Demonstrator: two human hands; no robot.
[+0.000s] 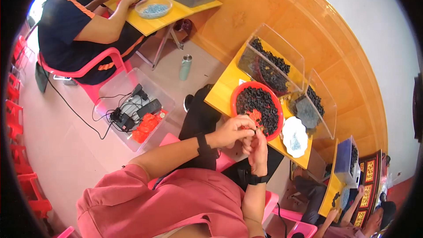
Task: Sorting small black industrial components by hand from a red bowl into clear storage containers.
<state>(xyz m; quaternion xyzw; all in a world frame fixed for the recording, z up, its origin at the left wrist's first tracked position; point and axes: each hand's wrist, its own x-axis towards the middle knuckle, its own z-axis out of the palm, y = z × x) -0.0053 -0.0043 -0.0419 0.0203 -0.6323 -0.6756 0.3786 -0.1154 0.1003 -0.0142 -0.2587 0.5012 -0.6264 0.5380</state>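
Observation:
My left hand [235,131] and my right hand [257,150] meet with fingertips pinched together at the near edge of a red basin [235,89]. What they hold between them is tiny and mostly hidden by the fingers. Many small black parts [255,99] fill the basin, and a bright red piece [254,115] lies on them beside my left fingers. To the right of the basin, a white scalloped dish [291,125] holds small bluish-silver pieces [298,143]. Both wrists wear dark bands.
Clear plastic bins [293,57] of black parts stand at the table's [216,93] far side. On the floor at left, a clear bin [169,101] holds cables, adapters and red bags. A green bottle [185,68] stands behind it. Co-workers sit at tables upper left and lower right.

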